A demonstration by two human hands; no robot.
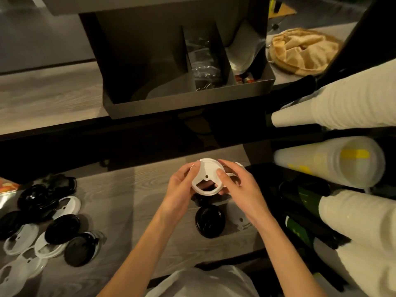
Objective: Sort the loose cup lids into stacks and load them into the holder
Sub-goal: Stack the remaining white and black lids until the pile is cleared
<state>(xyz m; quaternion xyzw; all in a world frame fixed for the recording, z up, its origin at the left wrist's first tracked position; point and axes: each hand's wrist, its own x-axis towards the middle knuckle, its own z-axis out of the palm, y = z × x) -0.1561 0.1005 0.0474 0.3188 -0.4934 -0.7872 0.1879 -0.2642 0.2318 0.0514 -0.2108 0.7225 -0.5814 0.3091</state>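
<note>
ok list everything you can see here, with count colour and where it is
white lid: one or a few stacked, white, held in both hands
loose lids: many, black and white, scattered on wooden counter at left
black lid stack: one, black, counter below the hands
holder: one, dark, compartmented, upper shelf
cup stacks: four, white or translucent, lying at right
basket: one, tan cloth-lined, top right
left hand: grips lid's left edge
right hand: grips lid's right edge
</note>
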